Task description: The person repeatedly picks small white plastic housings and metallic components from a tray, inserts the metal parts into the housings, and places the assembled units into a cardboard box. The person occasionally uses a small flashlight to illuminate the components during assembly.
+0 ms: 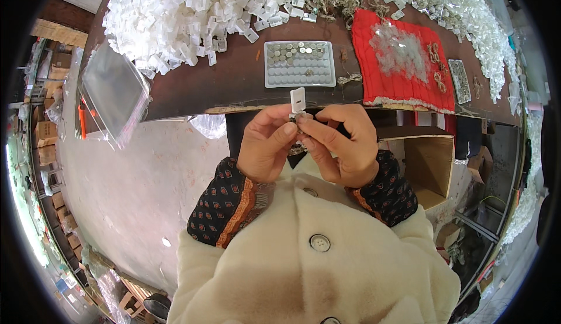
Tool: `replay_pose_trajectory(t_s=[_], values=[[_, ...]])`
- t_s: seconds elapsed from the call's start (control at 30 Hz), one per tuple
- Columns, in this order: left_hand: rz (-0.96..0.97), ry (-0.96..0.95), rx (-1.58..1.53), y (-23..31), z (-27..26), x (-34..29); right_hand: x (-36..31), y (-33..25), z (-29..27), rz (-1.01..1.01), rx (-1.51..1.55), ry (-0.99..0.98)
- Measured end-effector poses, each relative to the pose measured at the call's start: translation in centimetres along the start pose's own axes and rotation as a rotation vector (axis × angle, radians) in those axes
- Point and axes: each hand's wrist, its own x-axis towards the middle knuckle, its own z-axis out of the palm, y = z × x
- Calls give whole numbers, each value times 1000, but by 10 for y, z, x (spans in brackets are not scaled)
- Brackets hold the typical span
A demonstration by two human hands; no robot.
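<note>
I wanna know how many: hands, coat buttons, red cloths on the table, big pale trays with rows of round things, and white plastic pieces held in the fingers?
Hands (left hand, right hand): 2
Coat buttons, one cut off below: 3
Red cloth: 1
Big pale tray: 1
Held white plastic piece: 1
Total: 8

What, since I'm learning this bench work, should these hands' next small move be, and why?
Probably steady the white piece with the left hand while the right hand gently adjusts its lower end: both hands' fingertips meet there, and the piece sticks up above them. Finer detail there is too small to tell.
</note>
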Motion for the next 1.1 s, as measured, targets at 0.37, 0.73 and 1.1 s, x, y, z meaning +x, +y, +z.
replay_pose_trajectory(t_s=[0.37, 0.73, 1.1], values=[[27, 43, -42, -10, -18, 5, -4, 19, 5, 176, 206, 29], [54, 91, -77, -7, -31, 19, 33, 109, 21, 332, -135, -58], [17, 94, -122, -2, -34, 25, 33, 120, 34, 337, -148, -148]])
